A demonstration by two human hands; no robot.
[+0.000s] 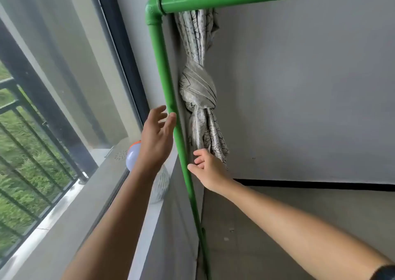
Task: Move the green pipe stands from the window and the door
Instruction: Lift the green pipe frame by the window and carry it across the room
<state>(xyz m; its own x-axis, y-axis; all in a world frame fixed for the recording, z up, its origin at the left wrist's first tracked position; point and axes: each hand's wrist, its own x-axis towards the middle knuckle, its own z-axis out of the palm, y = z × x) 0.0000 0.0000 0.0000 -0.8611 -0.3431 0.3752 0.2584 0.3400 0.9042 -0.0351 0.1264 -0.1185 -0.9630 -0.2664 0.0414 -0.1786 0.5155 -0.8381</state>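
Green pipe stand (164, 70): upright between window (64, 66) frame and knotted curtain (198, 91); left hand (157, 138) and right hand (208, 168) released, fingers spread, flanking upright

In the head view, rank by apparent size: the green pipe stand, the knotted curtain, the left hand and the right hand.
1. green pipe stand, running nearly the full frame height
2. knotted curtain
3. left hand and right hand: look alike in size, and their nearness to the camera differs, so unranked.
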